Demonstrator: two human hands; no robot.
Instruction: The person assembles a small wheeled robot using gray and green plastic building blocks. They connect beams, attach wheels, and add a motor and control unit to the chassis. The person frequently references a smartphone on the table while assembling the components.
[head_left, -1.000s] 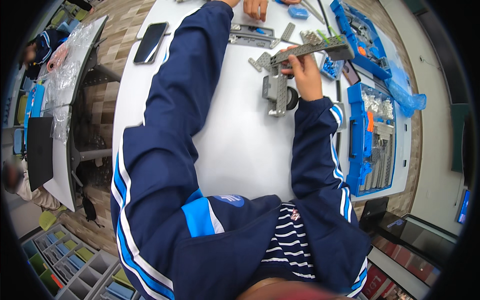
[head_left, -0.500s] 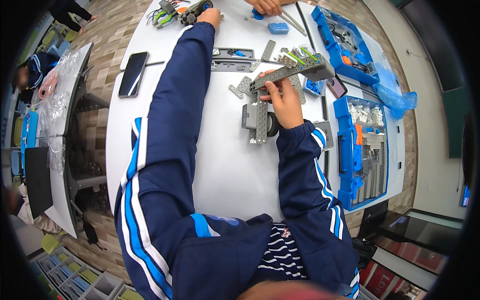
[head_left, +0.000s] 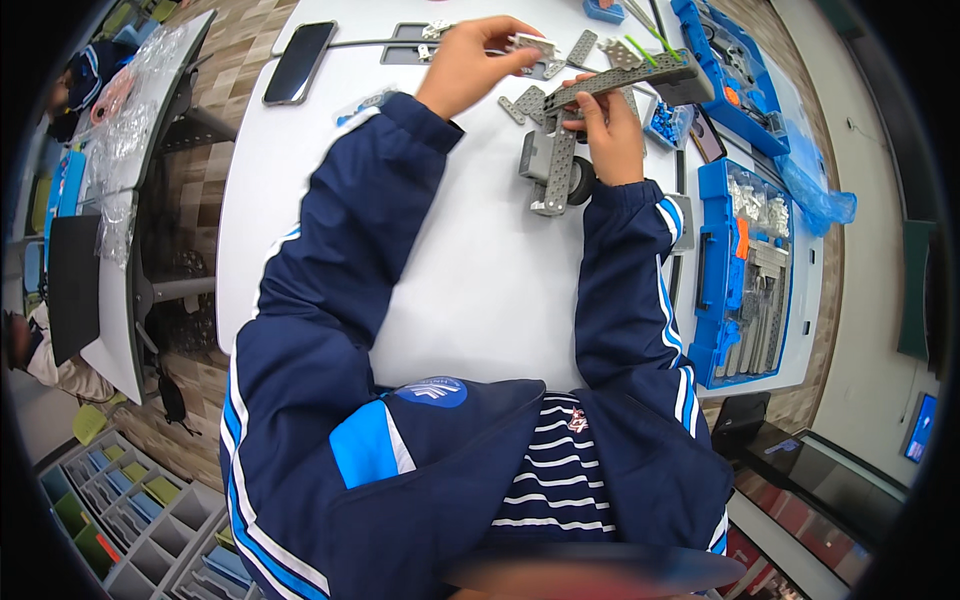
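A small pale grey connector piece [head_left: 532, 45] sits between the thumb and fingers of my left hand [head_left: 472, 68], above the grey parts tray. My right hand [head_left: 614, 138] is closed around a build of grey perforated beams [head_left: 558, 172]. This build carries a grey box-shaped block [head_left: 537, 156] on its left side and a black wheel [head_left: 581, 180] on its right. Its long upper beam slants up to the right, ending in a dark grey block [head_left: 684, 80]. My right palm and some fingers are hidden behind the beams.
Loose perforated plates [head_left: 522, 104] lie just left of the build. A bag of blue pins [head_left: 664, 122] and a phone [head_left: 708, 138] lie right of it. Blue parts cases [head_left: 708, 290] line the table's right side. Another phone [head_left: 300, 62] lies far left.
My left hand has come back from the wheeled model at the far edge to the parts tray and now pinches a pale connector. My right hand still holds the beam build. The view has shifted.
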